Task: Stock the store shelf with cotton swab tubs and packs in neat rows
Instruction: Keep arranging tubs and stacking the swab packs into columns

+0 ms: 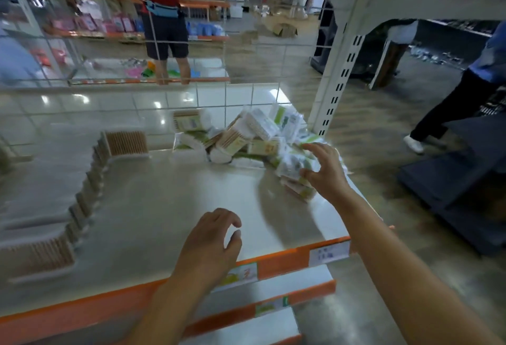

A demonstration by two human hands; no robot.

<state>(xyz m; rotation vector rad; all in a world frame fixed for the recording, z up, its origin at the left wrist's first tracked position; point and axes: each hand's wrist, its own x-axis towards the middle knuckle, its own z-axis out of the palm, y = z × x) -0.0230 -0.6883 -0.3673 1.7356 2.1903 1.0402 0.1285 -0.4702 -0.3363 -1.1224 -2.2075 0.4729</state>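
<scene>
Both hands forward, left [212, 238] loosely curled, right [324, 170] spread, fingers bent.

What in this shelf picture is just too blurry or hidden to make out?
- Printing on the heaped cotton swab packs: head view, motion blur.
- Whether the right hand actually grips a pack: blurred, and the hand covers it.
- Price tag figures: too small.
- Tubs at left: cut off by the frame edge.

Two hands [210, 246], one pack heap [246, 139]
</scene>
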